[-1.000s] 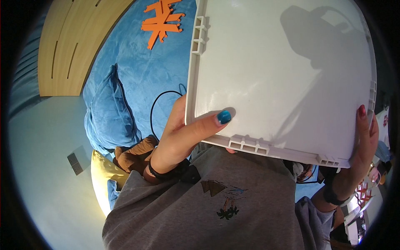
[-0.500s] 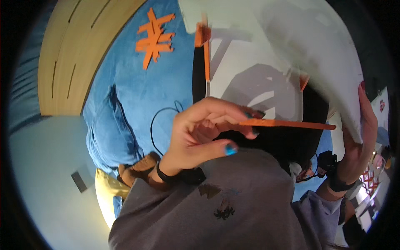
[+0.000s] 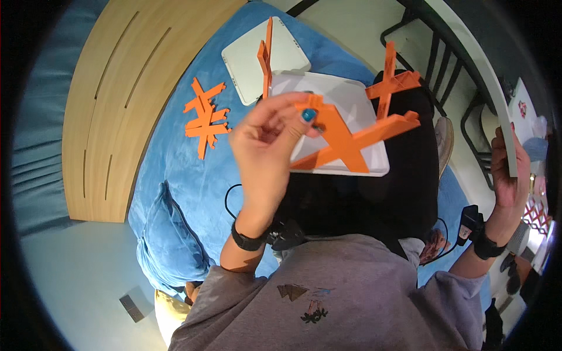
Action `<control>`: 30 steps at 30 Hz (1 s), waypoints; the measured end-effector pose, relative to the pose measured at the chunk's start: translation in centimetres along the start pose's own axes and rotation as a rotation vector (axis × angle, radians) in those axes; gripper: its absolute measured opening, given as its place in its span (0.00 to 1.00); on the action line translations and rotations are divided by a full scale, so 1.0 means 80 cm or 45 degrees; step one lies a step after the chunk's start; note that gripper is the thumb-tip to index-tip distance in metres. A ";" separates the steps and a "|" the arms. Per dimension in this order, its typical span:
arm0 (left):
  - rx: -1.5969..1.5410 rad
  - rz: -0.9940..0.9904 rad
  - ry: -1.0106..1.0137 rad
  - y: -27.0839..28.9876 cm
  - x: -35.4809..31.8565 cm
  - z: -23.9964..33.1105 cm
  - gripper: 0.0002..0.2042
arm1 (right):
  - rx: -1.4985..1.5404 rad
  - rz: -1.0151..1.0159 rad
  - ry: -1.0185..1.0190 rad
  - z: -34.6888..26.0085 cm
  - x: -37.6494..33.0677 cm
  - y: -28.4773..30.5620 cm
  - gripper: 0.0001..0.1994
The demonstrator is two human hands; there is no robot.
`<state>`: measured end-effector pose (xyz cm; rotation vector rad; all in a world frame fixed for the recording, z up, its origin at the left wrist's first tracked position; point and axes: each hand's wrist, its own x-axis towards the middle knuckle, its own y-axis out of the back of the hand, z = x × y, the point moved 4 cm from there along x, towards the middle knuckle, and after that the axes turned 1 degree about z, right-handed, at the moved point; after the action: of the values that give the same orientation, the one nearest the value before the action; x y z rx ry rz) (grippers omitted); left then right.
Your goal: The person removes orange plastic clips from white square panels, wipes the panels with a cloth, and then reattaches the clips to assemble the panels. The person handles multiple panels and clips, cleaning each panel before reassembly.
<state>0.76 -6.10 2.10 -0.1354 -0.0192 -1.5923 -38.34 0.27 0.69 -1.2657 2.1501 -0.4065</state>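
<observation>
My left hand (image 3: 260, 137) pinches one arm of an orange X-shaped plastic piece (image 3: 345, 140) between thumb and fingertips, holding it tilted above my lap. Beneath it a white shallow tray-like panel (image 3: 333, 86) rests on my thighs. One upright orange cross piece (image 3: 265, 58) stands at that panel's left edge, and another orange cross (image 3: 389, 85) is at its right side; their joints are too small to make out. Far to the right, my right hand (image 3: 509, 169) grips the lower end of a large white panel (image 3: 504, 131), seen nearly edge-on.
Loose orange cross pieces (image 3: 205, 120) lie in a pile on the blue bedcover (image 3: 167, 140). Behind them is a second white panel (image 3: 252, 58). A wooden headboard (image 3: 111, 88) stands at left, a black metal-framed chair (image 3: 448, 55) at far right. A thin black cable runs beside my left wrist.
The large white panel has swung away to the right with my right hand, uncovering the panel on my lap. My left hand has moved forward and turned the orange piece from edge-on to face-on.
</observation>
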 end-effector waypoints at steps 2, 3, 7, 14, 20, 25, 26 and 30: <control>-0.014 0.031 -0.013 0.002 0.012 -0.003 0.10 | 0.066 0.159 0.109 -0.004 0.000 0.024 0.14; -0.019 0.033 -0.016 0.002 0.015 -0.005 0.10 | 0.113 0.173 0.059 -0.001 -0.001 0.032 0.13; -0.037 0.048 -0.014 0.005 0.018 -0.015 0.10 | 0.236 0.252 0.015 0.009 -0.005 0.050 0.13; -0.033 0.074 -0.011 0.015 0.012 -0.019 0.10 | 0.133 0.207 -0.102 0.038 -0.005 0.022 0.11; 0.028 0.110 -0.025 0.033 -0.013 -0.028 0.10 | -0.210 0.280 0.014 0.058 -0.019 -0.037 0.14; 0.130 0.120 -0.049 0.052 -0.039 -0.033 0.09 | -0.485 0.098 0.364 0.043 -0.020 -0.085 0.23; 0.119 0.096 -0.051 0.053 -0.043 -0.033 0.09 | -0.556 0.160 0.424 0.036 -0.016 -0.089 0.22; 0.048 0.027 -0.008 0.055 -0.052 -0.033 0.10 | -1.056 0.143 1.113 0.002 -0.012 -0.114 0.18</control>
<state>5.02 -2.34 -1.29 -0.1112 -0.0526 -1.5690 -31.67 -3.45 5.77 -1.5394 3.3351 0.0375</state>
